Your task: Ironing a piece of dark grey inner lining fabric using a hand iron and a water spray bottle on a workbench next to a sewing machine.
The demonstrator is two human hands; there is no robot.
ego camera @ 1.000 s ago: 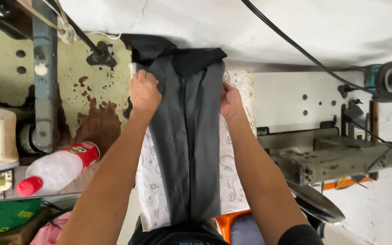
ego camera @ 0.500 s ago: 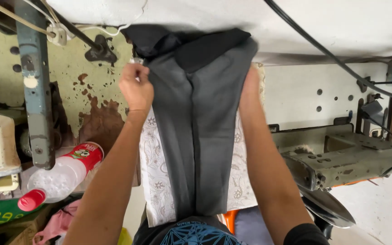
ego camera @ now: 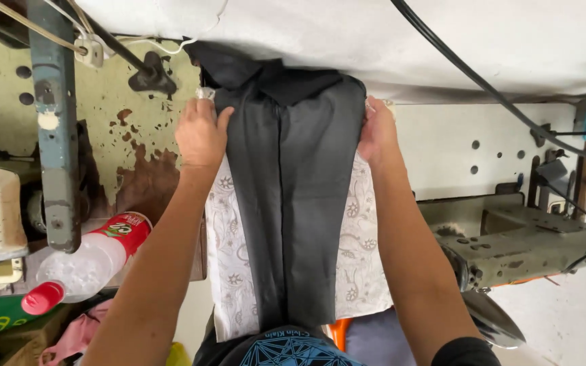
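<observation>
Far left: a clear plastic bottle point(ego camera: 86, 266) with a red cap and red label is lying on its side on the cluttered bench edge, below a grey-blue metal post point(ego camera: 54, 135) that is running down the worn, rust-stained green surface point(ego camera: 137, 135).

Left hand point(ego camera: 201, 135) is resting on the left edge of the dark grey garment point(ego camera: 293, 196), thumb lying over the cloth and fingers curled at its edge; it is appearing to pinch the fabric, though the fingertips are hidden, so a firm clamp cannot be confirmed.

The garment is lying lengthwise on a narrow board covered in white patterned cloth point(ego camera: 361, 264), a centre seam running down its middle, its near end hanging off toward the person.

Right hand point(ego camera: 376, 133) is gripping the garment's right edge, fingers closed around the cloth.

Right: a grey sewing machine point(ego camera: 517, 244) is lying beside the board, with black cables point(ego camera: 483, 85) crossing above it.
</observation>
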